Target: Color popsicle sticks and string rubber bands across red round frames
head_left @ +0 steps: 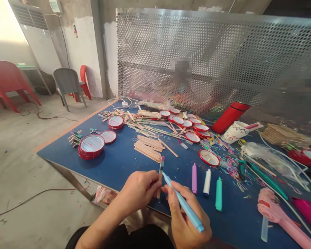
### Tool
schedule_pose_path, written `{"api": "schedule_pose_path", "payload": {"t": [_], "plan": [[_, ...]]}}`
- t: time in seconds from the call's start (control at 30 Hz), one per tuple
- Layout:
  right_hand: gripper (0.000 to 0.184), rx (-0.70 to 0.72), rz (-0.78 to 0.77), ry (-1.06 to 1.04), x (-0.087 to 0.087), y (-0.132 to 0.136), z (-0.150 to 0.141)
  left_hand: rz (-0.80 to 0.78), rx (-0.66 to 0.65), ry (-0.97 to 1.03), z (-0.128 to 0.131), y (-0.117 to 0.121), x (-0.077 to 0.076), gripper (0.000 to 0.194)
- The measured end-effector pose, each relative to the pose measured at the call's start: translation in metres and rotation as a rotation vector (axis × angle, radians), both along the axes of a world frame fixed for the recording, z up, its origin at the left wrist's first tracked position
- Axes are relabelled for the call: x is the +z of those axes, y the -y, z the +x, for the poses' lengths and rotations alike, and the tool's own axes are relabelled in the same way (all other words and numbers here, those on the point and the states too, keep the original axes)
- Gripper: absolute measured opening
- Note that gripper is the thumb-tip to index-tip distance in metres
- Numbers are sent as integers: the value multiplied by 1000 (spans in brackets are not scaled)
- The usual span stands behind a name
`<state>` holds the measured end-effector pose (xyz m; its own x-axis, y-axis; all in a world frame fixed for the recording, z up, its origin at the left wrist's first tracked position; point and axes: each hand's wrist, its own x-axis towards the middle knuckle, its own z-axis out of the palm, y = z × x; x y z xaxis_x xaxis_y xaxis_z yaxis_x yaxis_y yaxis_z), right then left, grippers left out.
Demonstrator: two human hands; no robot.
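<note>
My left hand (pixel 138 190) pinches a wooden craft stick (pixel 160 174) upright, its top end striped with colour. My right hand (pixel 188 221) grips a light blue marker (pixel 183 204), whose tip meets the stick near its upper part. Just right of my hands, a purple marker (pixel 194 178), a white marker (pixel 207 182) and a teal marker (pixel 218 193) lie on the blue table (pixel 113 169). Beyond them is a pile of plain craft sticks (pixel 148 148). Several red-rimmed round discs (pixel 92 145) lie among more sticks.
Coloured rubber bands (pixel 228 162) are scattered at right, near a red flask (pixel 230 117), a paper cup (pixel 234 132) and a pink tool (pixel 277 214). A perforated metal screen (pixel 197 58) stands behind the table, with a person (pixel 181 79) beyond it. Chairs stand at left.
</note>
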<state>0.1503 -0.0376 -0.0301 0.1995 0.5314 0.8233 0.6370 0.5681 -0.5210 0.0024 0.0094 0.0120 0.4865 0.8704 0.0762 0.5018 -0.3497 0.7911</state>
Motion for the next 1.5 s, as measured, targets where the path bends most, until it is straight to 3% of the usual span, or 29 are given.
{"api": "schedule_pose_path", "payload": {"t": [0.43, 0.6, 0.77, 0.9, 1.5], "plan": [[8, -43, 0, -16, -1, 2, 0, -11, -4, -16, -1, -1, 1, 30], [7, 13, 37, 54, 1, 2, -1, -9, -8, 2, 0, 0, 3, 28], [8, -56, 8, -4, -1, 1, -1, 0, -4, -17, 0, -1, 3, 30], [8, -5, 40, 47, -2, 2, -1, -2, -2, -7, 0, -1, 4, 29], [5, -18, 15, 58, 0, 3, -1, -5, -3, 0, -1, -1, 3, 28]]}}
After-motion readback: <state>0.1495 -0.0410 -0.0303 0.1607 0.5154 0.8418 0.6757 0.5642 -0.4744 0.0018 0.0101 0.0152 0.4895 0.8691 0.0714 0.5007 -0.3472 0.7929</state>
